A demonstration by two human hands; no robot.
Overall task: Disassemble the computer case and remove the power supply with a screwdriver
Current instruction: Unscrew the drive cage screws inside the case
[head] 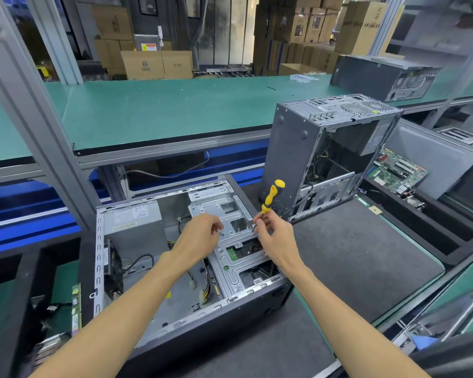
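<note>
At the lower centre of the frame the open computer case (159, 271) shows bare grey sheet metal inside, matt and lightly stamped, with dark outer panels. Its drive bracket (230, 241) is brighter, satin metal. The power supply (133, 219) is dull grey metal with a paper label. The screwdriver (271, 199) has a smooth yellow and black plastic handle. The mat (352, 255) at the right is dark, matt and finely textured. The shelf (161, 110) above is smooth green with a faint sheen. Brown cardboard boxes (156, 64) stand at the top.

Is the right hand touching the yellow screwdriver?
Touching. The head view shows the right hand with its fingers curled round the lower handle of the yellow screwdriver.
</note>
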